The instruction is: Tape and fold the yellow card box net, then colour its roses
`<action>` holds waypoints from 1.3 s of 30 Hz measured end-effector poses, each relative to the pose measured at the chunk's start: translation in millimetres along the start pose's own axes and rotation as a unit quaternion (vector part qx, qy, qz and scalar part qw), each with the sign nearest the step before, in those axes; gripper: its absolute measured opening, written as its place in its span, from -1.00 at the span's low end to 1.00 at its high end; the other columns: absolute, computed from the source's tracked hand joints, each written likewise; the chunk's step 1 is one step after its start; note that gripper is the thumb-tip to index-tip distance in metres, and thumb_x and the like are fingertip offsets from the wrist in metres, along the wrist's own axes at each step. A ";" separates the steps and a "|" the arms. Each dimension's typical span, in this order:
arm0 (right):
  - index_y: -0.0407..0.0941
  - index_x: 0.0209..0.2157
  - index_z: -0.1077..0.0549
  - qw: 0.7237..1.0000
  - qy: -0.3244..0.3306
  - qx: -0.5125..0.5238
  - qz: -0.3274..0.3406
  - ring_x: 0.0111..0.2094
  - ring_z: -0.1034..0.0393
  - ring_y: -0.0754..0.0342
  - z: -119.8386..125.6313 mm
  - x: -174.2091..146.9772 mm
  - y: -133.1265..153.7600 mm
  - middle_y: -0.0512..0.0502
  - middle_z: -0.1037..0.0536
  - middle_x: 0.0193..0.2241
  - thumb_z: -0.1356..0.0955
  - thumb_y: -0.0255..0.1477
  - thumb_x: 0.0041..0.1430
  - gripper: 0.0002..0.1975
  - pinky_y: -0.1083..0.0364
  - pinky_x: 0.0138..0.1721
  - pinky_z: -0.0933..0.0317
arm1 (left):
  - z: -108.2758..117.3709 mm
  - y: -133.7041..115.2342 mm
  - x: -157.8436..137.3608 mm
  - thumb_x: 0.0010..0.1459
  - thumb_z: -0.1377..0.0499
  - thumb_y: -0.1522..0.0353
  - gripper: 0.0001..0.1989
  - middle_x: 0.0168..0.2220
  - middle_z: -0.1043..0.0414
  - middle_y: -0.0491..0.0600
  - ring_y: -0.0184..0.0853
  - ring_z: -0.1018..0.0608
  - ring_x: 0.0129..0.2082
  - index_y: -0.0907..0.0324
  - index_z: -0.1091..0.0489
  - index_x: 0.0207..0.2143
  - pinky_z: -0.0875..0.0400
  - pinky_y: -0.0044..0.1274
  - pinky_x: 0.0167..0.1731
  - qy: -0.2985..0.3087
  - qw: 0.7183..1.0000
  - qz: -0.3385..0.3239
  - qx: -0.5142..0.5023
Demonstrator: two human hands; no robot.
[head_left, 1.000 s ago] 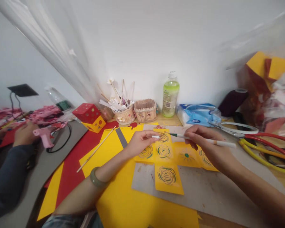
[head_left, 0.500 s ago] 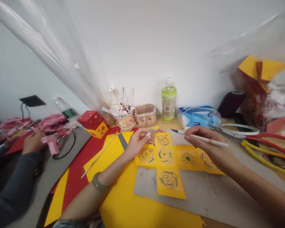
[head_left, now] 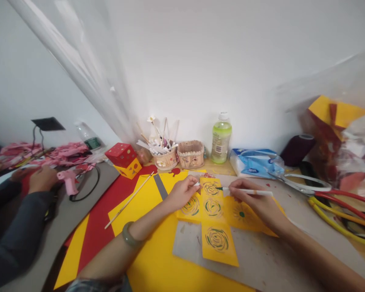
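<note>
In the head view, my right hand [head_left: 255,202] grips a white marker [head_left: 263,192] with a dark green tip. The tip meets the swirl on the top square of a cross-shaped yellow paper cut-out [head_left: 213,221]. Green and greyish curved strokes form swirls on several squares, and a sunburst with a green centre lies partly under my right hand. My left hand [head_left: 184,192] rests at the cut-out's upper left, its thumb and fingers pinching a small white piece [head_left: 197,184] that resembles a pen cap. Grey board [head_left: 188,241] lies beneath the cut-out.
Behind stand a basket of paper sticks [head_left: 166,160], another small basket [head_left: 190,154], a green-liquid bottle [head_left: 221,140] and a tissue pack [head_left: 255,164]. Scissors [head_left: 307,186] lie right. At left are a red-yellow box [head_left: 123,156], a pink glue gun [head_left: 68,182] and another person's hand [head_left: 42,178].
The marker tip has come down onto the cut-out's top square as my right hand moved left. My left hand still pinches the white piece. The whole view has shifted slightly.
</note>
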State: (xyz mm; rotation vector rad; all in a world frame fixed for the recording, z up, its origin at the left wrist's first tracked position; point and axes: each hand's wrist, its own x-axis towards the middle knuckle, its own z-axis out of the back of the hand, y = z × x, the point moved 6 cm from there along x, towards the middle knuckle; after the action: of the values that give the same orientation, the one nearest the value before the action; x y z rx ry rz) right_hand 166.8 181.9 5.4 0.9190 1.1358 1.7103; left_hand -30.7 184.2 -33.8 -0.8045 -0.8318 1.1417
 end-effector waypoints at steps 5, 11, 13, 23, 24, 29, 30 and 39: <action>-0.10 -0.48 -0.29 0.999 0.018 -0.031 -0.034 -0.58 -0.12 0.18 -12.3 4.7 -13.4 0.06 -0.29 -0.58 -0.27 -0.31 0.08 -0.84 0.18 -0.60 -0.01 | -7.1 -7.3 -3.6 0.17 0.00 0.40 -0.97 -0.29 -0.48 -0.04 -0.35 -0.52 -0.23 0.16 -0.18 -0.30 -0.35 -0.55 -0.24 0.041 0.999 -0.006 0.018; -0.10 -0.56 -0.23 0.998 -0.002 -0.070 -0.008 -0.61 -0.08 0.20 -11.7 6.2 -18.0 0.08 -0.26 -0.63 -0.24 -0.43 0.02 -0.88 0.17 -0.61 0.03 | -9.7 -17.4 -10.8 0.17 0.00 0.41 -0.90 -0.22 -0.45 -0.07 -0.30 -0.48 -0.18 0.13 -0.24 -0.24 -0.30 -0.47 -0.15 0.081 0.992 -0.019 0.093; -0.09 -0.56 -0.22 0.997 0.008 -0.072 -0.011 -0.62 -0.08 0.20 -13.0 5.7 -19.8 0.09 -0.26 -0.64 -0.24 -0.44 0.02 -0.88 0.18 -0.62 0.04 | -11.0 -18.0 -12.4 0.19 0.01 0.39 -0.86 -0.16 -0.43 -0.07 -0.28 -0.47 -0.14 0.11 -0.25 -0.19 -0.29 -0.45 -0.12 0.101 0.985 -0.027 0.141; -0.10 -0.55 -0.23 0.995 0.053 -0.088 -0.002 -0.61 -0.09 0.20 -20.2 7.0 -17.6 0.08 -0.27 -0.63 -0.25 -0.39 0.06 -0.85 0.19 -0.61 0.03 | -15.5 -17.3 -13.7 0.24 0.06 0.40 -0.82 -0.09 -0.42 -0.04 -0.28 -0.46 -0.09 0.13 -0.20 -0.11 -0.34 -0.43 -0.11 0.128 0.960 -0.067 0.239; -0.10 -0.55 -0.23 0.994 0.054 -0.091 -0.002 -0.61 -0.09 0.21 -20.5 7.4 -17.6 0.09 -0.27 -0.63 -0.25 -0.39 0.06 -0.84 0.19 -0.62 0.03 | -16.0 -17.6 -14.0 0.24 0.06 0.41 -0.82 -0.08 -0.41 -0.03 -0.28 -0.46 -0.08 0.14 -0.19 -0.11 -0.34 -0.42 -0.10 0.130 0.959 -0.070 0.242; -0.10 -0.55 -0.25 0.993 0.056 -0.106 0.006 -0.59 -0.13 0.19 -21.4 7.5 -17.4 0.08 -0.30 -0.63 -0.27 -0.40 0.05 -0.85 0.19 -0.59 0.00 | -17.9 -18.4 -15.3 0.23 0.06 0.42 -0.82 -0.07 -0.40 0.02 -0.28 -0.46 -0.07 0.16 -0.18 -0.10 -0.34 -0.40 -0.08 0.138 0.954 -0.075 0.256; -0.10 -0.55 -0.25 0.993 0.057 -0.107 0.007 -0.59 -0.14 0.19 -21.8 7.3 -17.4 0.08 -0.30 -0.63 -0.27 -0.40 0.05 -0.86 0.19 -0.59 0.00 | -18.2 -18.5 -15.6 0.23 0.06 0.42 -0.82 -0.07 -0.40 0.02 -0.28 -0.46 -0.07 0.17 -0.19 -0.10 -0.34 -0.40 -0.08 0.139 0.953 -0.077 0.257; -0.10 -0.56 -0.24 0.991 0.057 -0.120 0.005 -0.59 -0.16 0.19 -22.4 7.7 -16.0 0.08 -0.30 -0.63 -0.26 -0.42 0.05 -0.85 0.19 -0.58 -0.01 | -17.7 -16.9 -15.4 0.24 0.06 0.41 -0.82 -0.08 -0.42 0.00 -0.28 -0.47 -0.08 0.15 -0.19 -0.10 -0.36 -0.41 -0.10 0.131 0.949 -0.092 0.271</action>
State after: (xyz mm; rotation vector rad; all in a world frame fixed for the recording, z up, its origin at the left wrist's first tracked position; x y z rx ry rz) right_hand 148.1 185.5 -15.8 0.6857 0.9724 1.8797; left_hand -11.0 163.5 -29.5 -0.3958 -0.3337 1.0011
